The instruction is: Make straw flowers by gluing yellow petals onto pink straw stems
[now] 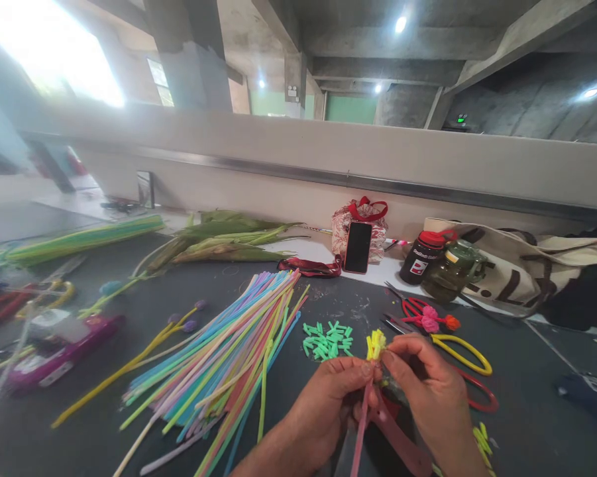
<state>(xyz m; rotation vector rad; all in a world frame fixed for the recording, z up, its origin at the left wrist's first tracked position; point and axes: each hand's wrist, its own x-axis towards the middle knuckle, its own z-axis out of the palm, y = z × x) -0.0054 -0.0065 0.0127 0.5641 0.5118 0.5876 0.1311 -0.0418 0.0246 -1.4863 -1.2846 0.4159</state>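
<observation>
Many stems (218, 351) lie to our left, green bits (328, 340) beside the yellow tuft (375, 346), scissors (433, 338) rightward; our left hand (335, 384) pinches the tuft's base, our right hand (422, 384), fingertips together, its side.

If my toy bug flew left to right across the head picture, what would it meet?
Purple thing, pile of colourful sticks, little green pieces, yellow bundle, black bottle, cream bag.

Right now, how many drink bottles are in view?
2: a red-topped black bottle, right of the propped-up phone, and a greenish translucent bottle beside it, in front of the canvas bag. Others could be hidden behind that bag.
</observation>
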